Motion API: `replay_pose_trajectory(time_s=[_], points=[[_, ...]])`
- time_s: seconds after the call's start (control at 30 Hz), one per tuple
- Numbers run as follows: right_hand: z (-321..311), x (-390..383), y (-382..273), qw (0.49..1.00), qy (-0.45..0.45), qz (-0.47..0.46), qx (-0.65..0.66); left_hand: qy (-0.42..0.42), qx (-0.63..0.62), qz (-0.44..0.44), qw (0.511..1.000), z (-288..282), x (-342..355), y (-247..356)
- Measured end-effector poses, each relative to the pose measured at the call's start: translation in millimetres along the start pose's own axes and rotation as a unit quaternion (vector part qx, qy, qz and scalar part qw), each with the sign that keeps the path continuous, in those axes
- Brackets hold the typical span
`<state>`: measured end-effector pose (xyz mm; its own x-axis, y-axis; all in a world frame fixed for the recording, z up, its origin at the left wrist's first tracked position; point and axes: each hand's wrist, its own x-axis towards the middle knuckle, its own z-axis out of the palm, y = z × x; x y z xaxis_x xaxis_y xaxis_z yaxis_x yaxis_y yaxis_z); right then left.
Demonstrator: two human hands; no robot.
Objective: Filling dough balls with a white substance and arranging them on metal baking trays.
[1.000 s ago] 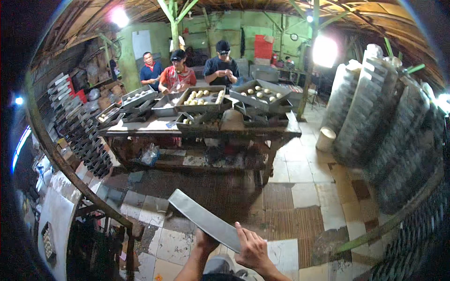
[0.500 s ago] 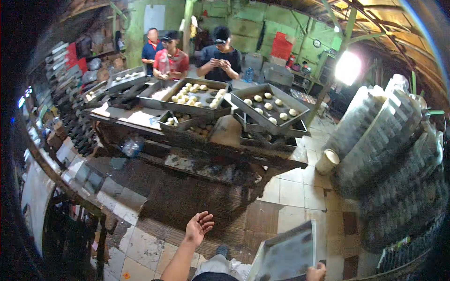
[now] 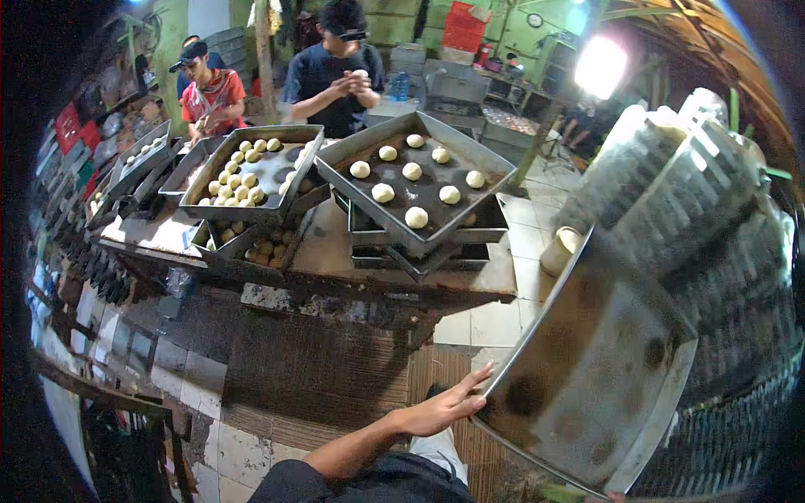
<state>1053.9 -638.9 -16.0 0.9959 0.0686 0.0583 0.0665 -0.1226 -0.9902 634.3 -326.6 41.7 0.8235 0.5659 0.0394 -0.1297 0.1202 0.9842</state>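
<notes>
Laterally, the near metal tray (image 3: 579, 369) lies to the right of the left hand (image 3: 440, 411), beginning at its fingertips. Left hand: palm unclosed, fingers extended toward the tray's left-hand corner, no grasp formed; whether the fingertips bear on the rim cannot be told. Tray: tilted, hollow side toward the viewer, long axis rising steeply from lower left to upper right. It carries dark round marks and no dough. Right hand (image 3: 616, 498): only a sliver shows, at the tray's lowest corner; its degree of closure and its hold cannot be told. Both hands are thus located at the lower part of the tray.

Containers, left to right. Narrow-looking tray (image 3: 142, 172), far left of the table (image 3: 323, 251): a few pale pieces. Middle tray (image 3: 273, 173): dough balls grouped along its left portion, others near its right wall. Beneath it, shaded trays hold further balls. Upper right tray (image 3: 418, 194): nine spaced dough balls; it sits corner-forward on lower trays (image 3: 482, 237), whose contents are mostly hidden. Pale cylindrical container (image 3: 560, 251): on the floor, partly masked by the near tray; contents not discernible.
</notes>
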Motion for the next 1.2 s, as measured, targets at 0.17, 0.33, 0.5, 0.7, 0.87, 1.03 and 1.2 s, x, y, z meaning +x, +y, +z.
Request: replay_pose_trajectory(time_s=[0.17, 0.33, 0.5, 0.7, 0.87, 1.03, 1.2], points=[[213, 54, -1, 0.981, -0.192, -0.014, 0.012, 0.251, 0.223, 0.175, 0.926, -55, 5, 84], [491, 48, -64, 0.869, -0.467, -0.026, 0.16, 0.564, 0.096, 0.139, 0.808, -144, 67, 80], [633, -30, -168, 0.736, -0.65, 0.07, 0.176, 0.677, 0.114, 0.09, 0.721, -224, 66, 77], [683, -32, -153, 0.652, -0.732, 0.019, 0.197, 0.694, 0.196, 0.176, 0.67, -257, 74, 42], [692, -10, -163, 0.615, -0.762, 0.091, 0.184, 0.793, -0.019, 0.177, 0.583, -217, 87, -27], [732, 13, -31, 0.655, -0.747, 0.103, 0.043, 0.774, -0.188, 0.052, 0.602, -179, 128, -65], [726, 8, 19, 0.666, -0.741, -0.066, -0.053, 0.733, -0.094, 0.113, 0.664, -163, 162, -5]])
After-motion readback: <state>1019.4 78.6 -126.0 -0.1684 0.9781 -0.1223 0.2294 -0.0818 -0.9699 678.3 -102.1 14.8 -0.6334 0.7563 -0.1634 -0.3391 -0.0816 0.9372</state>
